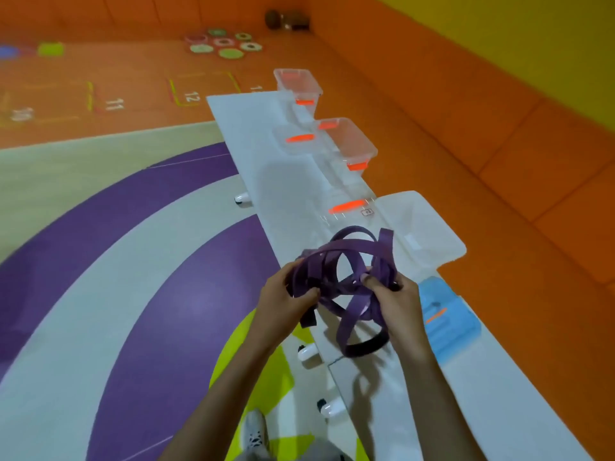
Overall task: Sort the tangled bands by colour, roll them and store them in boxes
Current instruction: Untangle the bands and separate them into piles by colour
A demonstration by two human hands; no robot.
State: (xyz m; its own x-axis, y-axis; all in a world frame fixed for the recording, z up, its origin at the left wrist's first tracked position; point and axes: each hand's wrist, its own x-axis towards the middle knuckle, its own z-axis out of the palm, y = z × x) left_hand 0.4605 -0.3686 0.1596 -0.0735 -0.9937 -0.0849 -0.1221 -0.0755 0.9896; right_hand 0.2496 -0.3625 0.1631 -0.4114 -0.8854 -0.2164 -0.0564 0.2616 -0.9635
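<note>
Bands (346, 261), purple and tangled into one knot of loops, are held above the near half of the white table (253, 134). The left side of the knot is gripped by the left hand (293, 304), with the fingers curled round several strands. The right side is gripped by the right hand (392, 301), thumb and fingers closed over a bundle of strands. One loop with a black stretch (366, 347) hangs below the hands towards the tabletop; whether it touches cannot be told. The number of bands in the knot cannot be counted.

On the table's middle, just beyond the knot, one large clear box (319, 191) with an orange clasp is seen. Two smaller clear boxes, the nearer (356, 141) and the farther (299, 81), are set along the table's far right edge. One blue box (446, 314) lies on the table's near right side, beside the right hand. Three white feet (306, 352) are visible under the table's left edge.
</note>
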